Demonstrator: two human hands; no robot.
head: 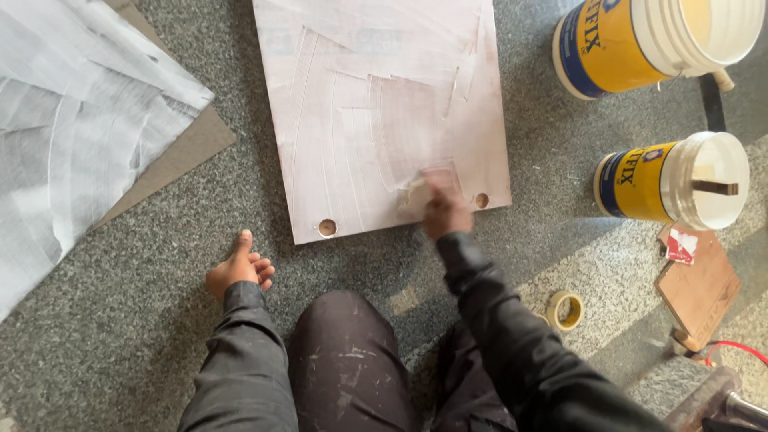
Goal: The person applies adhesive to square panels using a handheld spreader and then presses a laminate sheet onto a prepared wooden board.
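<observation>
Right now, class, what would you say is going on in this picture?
A person crouches on a speckled stone floor. Their right hand presses a small pale spreader onto a board smeared with whitish paste, near its bottom edge. The left hand rests on the floor. Two open yellow tubs and a tape roll lie to the right.

The left hand (239, 270) is loosely curled, thumb out, arm bent beside the knee. The right hand (445, 212) is blurred, fingers closed, arm stretched forward.
</observation>
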